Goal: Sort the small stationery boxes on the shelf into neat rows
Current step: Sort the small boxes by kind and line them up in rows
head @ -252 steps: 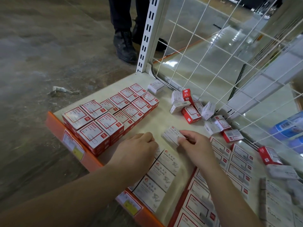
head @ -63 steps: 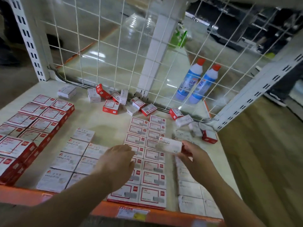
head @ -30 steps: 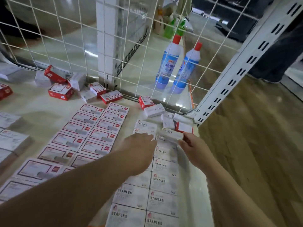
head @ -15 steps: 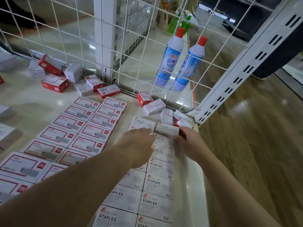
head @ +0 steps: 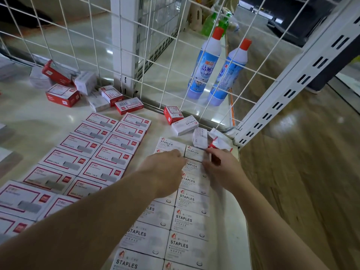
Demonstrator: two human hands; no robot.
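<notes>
Two columns of white STAPLES boxes (head: 187,221) run down the shelf (head: 39,117) on the right. At the far end of the right column lies one more white staples box (head: 194,152). My right hand (head: 224,172) pinches its right end with curled fingers. My left hand (head: 165,172) touches its left edge with its fingertips and covers part of the left column. Two rows of red-framed boxes (head: 109,152) lie to the left. Loose white boxes (head: 185,124) and a red box (head: 172,114) lie just beyond my hands.
A heap of loose red and white boxes (head: 62,94) sits at the back left against the wire mesh (head: 155,55). Two blue bottles (head: 206,63) stand behind the mesh. A white slotted post (head: 292,80) marks the right corner, and the shelf's edge (head: 241,191) drops to wooden floor.
My right hand has brought the white staples box down onto the shelf at the far end of the right column. My left hand has moved up to its left edge.
</notes>
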